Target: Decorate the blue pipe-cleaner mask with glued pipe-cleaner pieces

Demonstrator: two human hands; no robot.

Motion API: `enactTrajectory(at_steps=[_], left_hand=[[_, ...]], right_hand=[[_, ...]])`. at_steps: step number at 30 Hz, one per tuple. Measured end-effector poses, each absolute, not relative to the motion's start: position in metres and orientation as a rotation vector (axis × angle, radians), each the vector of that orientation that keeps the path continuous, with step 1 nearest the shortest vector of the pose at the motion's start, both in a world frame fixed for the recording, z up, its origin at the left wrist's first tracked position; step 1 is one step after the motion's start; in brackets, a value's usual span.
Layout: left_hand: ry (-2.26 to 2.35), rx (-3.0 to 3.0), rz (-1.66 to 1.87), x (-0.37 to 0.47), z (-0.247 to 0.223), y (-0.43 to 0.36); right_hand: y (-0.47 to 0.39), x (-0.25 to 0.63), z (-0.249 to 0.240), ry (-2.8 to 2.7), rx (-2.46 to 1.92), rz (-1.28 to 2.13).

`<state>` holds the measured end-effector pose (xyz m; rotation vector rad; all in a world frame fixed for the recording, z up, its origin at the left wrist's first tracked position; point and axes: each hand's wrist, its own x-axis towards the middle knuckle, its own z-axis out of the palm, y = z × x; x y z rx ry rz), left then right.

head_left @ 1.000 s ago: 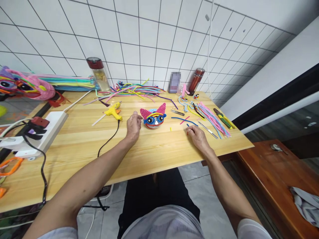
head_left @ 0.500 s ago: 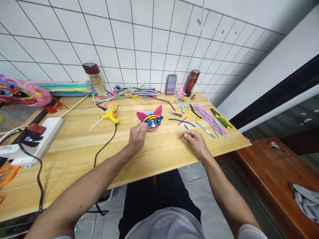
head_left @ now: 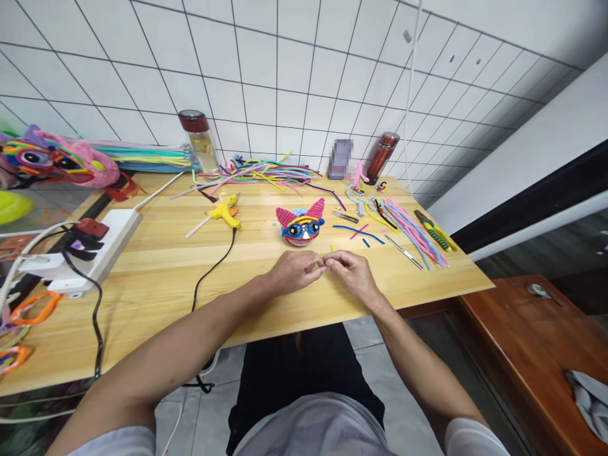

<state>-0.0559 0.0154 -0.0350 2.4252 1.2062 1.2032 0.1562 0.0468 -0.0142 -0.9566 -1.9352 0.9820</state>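
Cat face [head_left: 304,229]: on the bench [head_left: 156,272], just beyond the hands, touching neither; pink ears up, blue-ringed eyes facing the person.
Fingertips: those of both hands meet in front of the cat face, over the near part of the bench.
Left hand [head_left: 297,272]: thumb and forefinger close together, pointing right; cannot tell whether they clamp anything.
Right hand [head_left: 352,272]: thumb and forefinger bent in to the left's tips; anything between them is too small or hidden to make out.
Yellow scrap [head_left: 332,247]: just past the fingertips.
Blue scrap [head_left: 365,242]: beyond the right hand.
Blue stem [head_left: 370,236]: behind the blue scrap, crossing a short pink stem [head_left: 363,227].
Snips [head_left: 345,217]: right of the cat face.
Silver tool [head_left: 403,251]: slanting, right of the blue stem.
Stem bundle [head_left: 413,229]: pink and pale blue, beyond the silver tool.
Pliers [head_left: 437,233]: near the bench's right end.
Glue gun [head_left: 225,212]: yellow, lying left of the cat face.
Stem pile [head_left: 270,172]: mixed colours, along the wall.
Bottle [head_left: 204,149]: left end of the pile.
Flask [head_left: 382,158]: red, near the wall, right of the phone [head_left: 341,159].
Power strip [head_left: 107,244]: bench's left side.
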Motion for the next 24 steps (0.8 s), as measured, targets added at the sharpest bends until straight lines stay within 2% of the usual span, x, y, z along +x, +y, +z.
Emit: enactTrajectory(at_steps=[18,24], left_hand=[[1.373,2.248,1.159,-0.0578,-0.0384,0.0210],[1.445,2.170,1.180,-0.0571,-0.0340,0.0190]], right_hand=[[0.0483,0.1510,-0.0160,-1.898,-0.996,0.935],[0.0472,0.1495,-0.0185,-1.963,-1.001,0.641]])
